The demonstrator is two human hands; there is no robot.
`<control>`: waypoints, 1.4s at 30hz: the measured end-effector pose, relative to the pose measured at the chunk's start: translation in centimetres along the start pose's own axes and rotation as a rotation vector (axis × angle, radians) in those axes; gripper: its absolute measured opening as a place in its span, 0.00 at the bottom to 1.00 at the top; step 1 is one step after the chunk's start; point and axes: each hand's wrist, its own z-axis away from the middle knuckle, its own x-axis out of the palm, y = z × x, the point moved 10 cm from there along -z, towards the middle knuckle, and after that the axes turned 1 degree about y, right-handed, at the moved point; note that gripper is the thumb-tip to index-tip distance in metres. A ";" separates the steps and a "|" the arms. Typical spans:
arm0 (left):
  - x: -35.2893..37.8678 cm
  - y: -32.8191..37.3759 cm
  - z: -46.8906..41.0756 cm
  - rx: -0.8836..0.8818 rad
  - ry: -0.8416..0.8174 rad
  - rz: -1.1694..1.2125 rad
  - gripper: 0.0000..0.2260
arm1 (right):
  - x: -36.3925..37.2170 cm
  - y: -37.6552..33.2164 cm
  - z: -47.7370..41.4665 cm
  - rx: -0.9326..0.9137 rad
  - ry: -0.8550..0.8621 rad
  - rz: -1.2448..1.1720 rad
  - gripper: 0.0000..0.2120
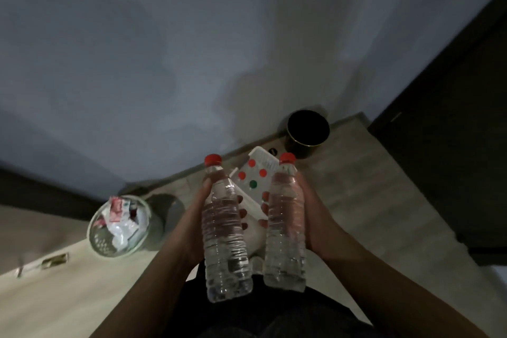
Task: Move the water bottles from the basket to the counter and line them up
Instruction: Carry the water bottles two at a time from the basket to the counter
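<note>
While both hands hold bottles, the scene reads as follows.

Room: dim; a pale wall (pixel 192 49) fills the upper view, and a dark panel (pixel 452 118) stands at the right.
Floor: light tiles (pixel 370 186) run below the wall.
Counter: a pale surface (pixel 55 296) at lower left, with a small packet (pixel 55 260) lying on it.
Bowl: a glass bowl (pixel 120 225) of sachets sits at the counter's far edge.
Bin: a dark round bin (pixel 308 133) stands on the floor by the wall.
Basket: a white basket (pixel 253 181) down on the floor, between and behind the two bottles; four red caps and one green cap show in it.
Left hand (pixel 197 225): wrapped closed around the left bottle (pixel 223 230), fingers curled round its far side.
Right hand (pixel 312 217): closed the same way around the right bottle (pixel 285 225).
Bottle position: both are in the air above the basket, side by side and just apart.
Bottle axis: long axes near upright, red caps pointing up and away from the camera, bases toward the person.
</note>
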 end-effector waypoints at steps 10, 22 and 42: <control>-7.5 -0.6 8.7 0.252 0.144 0.301 0.22 | 8.2 7.3 -0.7 0.104 -0.205 0.103 0.24; -28.2 -7.5 28.1 0.448 0.347 0.499 0.25 | 21.4 29.5 2.3 0.127 -0.330 0.408 0.25; -51.8 -7.9 47.3 0.663 0.538 0.791 0.19 | 42.8 56.6 1.8 0.337 -0.528 0.690 0.15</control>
